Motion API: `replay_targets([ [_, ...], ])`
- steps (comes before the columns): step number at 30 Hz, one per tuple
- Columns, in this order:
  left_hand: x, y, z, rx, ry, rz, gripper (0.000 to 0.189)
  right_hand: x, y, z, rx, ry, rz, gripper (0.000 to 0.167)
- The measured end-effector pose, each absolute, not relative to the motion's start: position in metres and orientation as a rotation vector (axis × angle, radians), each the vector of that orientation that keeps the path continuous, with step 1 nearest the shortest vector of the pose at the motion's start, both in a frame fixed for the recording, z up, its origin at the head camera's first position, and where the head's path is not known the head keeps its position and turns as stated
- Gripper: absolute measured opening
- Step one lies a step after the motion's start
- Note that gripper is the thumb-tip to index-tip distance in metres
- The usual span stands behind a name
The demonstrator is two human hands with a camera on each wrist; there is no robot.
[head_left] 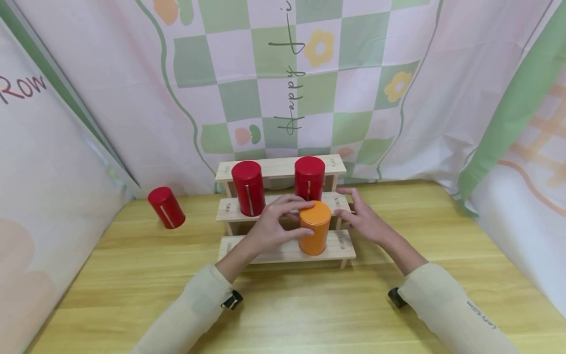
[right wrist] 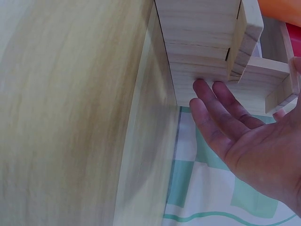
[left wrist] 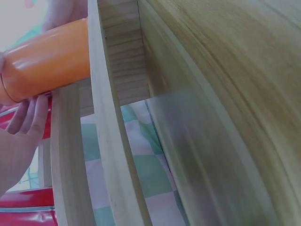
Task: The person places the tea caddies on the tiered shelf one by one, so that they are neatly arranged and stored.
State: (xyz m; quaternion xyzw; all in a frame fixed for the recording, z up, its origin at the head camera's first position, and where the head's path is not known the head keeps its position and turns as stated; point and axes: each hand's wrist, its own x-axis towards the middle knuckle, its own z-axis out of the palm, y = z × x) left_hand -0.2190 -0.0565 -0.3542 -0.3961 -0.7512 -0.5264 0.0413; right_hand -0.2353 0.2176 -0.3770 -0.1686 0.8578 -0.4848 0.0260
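My left hand (head_left: pixel 279 223) grips an orange lidded canister (head_left: pixel 315 237), thumb on the near side and fingers behind. The canister stands upright at the right part of the lowest step (head_left: pixel 283 254) of a three-step wooden stand. In the left wrist view, the orange canister (left wrist: pixel 51 59) appears sideways with its base at that step. My right hand (head_left: pixel 369 221) is at the stand's right end, its fingers extended. Its fingertips (right wrist: pixel 200 84) are right at the wooden side panel (right wrist: pixel 188 70) in the right wrist view.
Two red canisters, one on the left (head_left: pixel 248 189) and one on the right (head_left: pixel 309 179), stand on the middle step (head_left: pixel 230 212). A third red canister (head_left: pixel 166 207) is on the wood-grain table (head_left: pixel 283 309), left of the stand. A checked curtain (head_left: pixel 274 98) hangs close behind.
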Motion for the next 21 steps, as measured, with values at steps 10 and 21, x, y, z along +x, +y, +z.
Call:
replay_targets([
  [10,-0.215,-0.068,-0.352,-1.175,-2.352,-1.597,0.06,-0.235,0.216,-0.376,-0.528,2.659,-1.495,0.062],
  [21,-0.206,-0.091,-0.348,-1.086,-2.33,-1.66,0.055,-0.235,0.217,-0.377,-0.514,2.662,-1.491,0.061],
])
